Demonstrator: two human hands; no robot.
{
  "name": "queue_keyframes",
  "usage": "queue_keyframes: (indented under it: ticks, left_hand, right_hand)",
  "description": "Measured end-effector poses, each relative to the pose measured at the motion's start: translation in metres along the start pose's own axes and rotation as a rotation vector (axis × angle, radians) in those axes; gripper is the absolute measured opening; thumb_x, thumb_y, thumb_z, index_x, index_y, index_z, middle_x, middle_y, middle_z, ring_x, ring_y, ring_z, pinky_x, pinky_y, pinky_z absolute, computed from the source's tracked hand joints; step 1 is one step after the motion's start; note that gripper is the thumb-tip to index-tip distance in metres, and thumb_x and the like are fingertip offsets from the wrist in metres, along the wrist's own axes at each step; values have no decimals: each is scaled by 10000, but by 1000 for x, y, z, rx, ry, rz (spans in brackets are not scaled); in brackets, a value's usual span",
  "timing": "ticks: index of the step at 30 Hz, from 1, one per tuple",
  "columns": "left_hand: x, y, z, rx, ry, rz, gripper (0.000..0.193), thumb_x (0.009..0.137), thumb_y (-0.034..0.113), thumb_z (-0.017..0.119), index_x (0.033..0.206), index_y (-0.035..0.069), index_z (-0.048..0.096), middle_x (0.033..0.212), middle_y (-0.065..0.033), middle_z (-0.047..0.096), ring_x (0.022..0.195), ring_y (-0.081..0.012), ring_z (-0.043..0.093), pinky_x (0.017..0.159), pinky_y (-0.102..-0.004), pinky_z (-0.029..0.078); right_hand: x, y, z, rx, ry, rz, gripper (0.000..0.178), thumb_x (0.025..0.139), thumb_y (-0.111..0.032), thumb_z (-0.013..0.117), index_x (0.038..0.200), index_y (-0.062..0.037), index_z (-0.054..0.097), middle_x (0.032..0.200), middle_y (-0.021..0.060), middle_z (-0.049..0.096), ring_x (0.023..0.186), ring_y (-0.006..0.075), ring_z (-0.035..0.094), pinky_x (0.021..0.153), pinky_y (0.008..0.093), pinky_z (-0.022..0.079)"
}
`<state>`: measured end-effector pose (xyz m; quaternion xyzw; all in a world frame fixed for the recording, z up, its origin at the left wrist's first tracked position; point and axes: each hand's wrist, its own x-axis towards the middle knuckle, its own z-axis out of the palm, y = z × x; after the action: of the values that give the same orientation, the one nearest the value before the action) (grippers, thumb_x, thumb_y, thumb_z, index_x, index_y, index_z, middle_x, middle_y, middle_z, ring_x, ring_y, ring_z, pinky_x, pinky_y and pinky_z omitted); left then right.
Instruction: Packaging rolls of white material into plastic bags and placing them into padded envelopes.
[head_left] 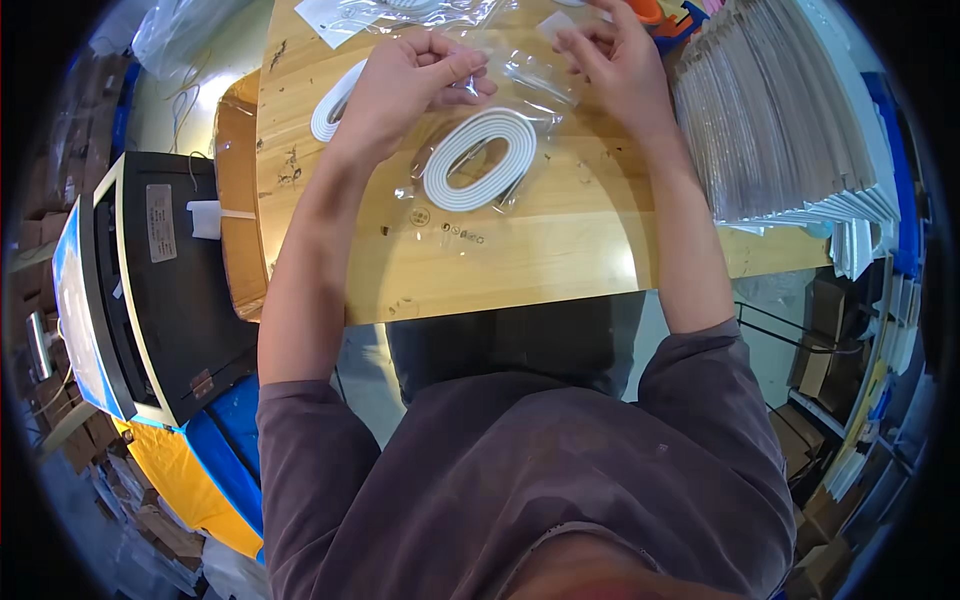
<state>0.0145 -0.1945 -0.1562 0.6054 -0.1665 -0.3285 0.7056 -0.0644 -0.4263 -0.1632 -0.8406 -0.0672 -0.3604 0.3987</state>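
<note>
Near the far side of the wooden table, my left hand is closed, its thumb and fingers pinching the upper edge of a clear plastic bag. Inside that bag lies an oval coil of flat white strip, flat on the tabletop. To the right, my right hand is closed too, with a small whitish square piece between thumb and fingertips, above the bag. A second white coil lies beside my left wrist, partly hidden by it.
A tall stack of clear-wrapped flat sheets stands on the table's right side. Orange and blue objects sit at the back right. More clear bags and a white paper lie at the back. A cardboard box adjoins the left edge.
</note>
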Motion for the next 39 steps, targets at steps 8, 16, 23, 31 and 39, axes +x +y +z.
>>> queue_keyframes:
  ticks: [8, 16, 23, 31, 39]
  left_hand:
    - [1, -7, -2, 33, 104, 92, 129, 929, 85, 733, 916, -23, 663, 900, -151, 730, 818, -189, 736, 713, -230, 611]
    - [5, -4, -4, -111, 146, 240, 116, 922, 84, 733, 928, -18, 678, 870, -135, 741, 783, -166, 716, 699, -223, 592]
    - [-3, -1, 6, 99, 93, 313, 154, 912, 99, 742, 991, -28, 708, 864, -116, 736, 733, -139, 669, 703, -230, 577]
    - [-11, -1, 9, 285, 27, 298, 136, 899, 121, 762, 956, 0, 744, 845, -84, 727, 733, -117, 651, 705, -222, 568]
    - [-17, 17, 12, 299, -28, 89, 198, 918, 193, 753, 940, -4, 757, 813, -65, 724, 658, -110, 643, 636, -226, 562]
  right_hand:
    - [5, 5, -1, -413, 193, -265, 169, 1018, -148, 633, 1028, 3, 708, 853, 15, 671, 729, 72, 543, 672, 203, 440]
    - [-9, -26, 3, 437, -229, 470, 168, 988, -152, 681, 1022, 6, 728, 847, 9, 678, 738, 65, 553, 682, 192, 452]
    - [-11, -27, 3, 529, -257, 503, 146, 954, -140, 716, 999, -4, 746, 802, -5, 670, 706, 51, 544, 646, 177, 434]
    - [-15, -22, 5, 473, -359, 409, 125, 937, -140, 734, 947, -18, 756, 734, -25, 636, 646, 35, 495, 572, 175, 387]
    - [-16, -28, 5, 492, -348, 340, 112, 948, -116, 711, 922, -14, 749, 720, -23, 633, 600, 27, 468, 527, 181, 355]
